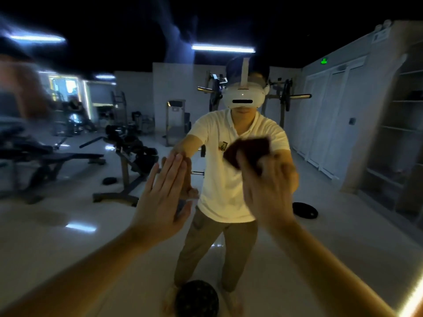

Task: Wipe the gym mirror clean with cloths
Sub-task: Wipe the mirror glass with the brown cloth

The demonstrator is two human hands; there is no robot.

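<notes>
- Left grip [160, 197]: fingers straight, palm flat on the mirror [75, 227], holding nothing.
- Right grip [267, 193]: clamped on dark cloth [248, 148]; cloth sits above its fingertips, apparently against the mirror.

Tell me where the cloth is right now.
In the head view, the dark cloth is right of centre, gripped by the right hand against the mirror, with the left hand flat on the mirror to its left.
</notes>
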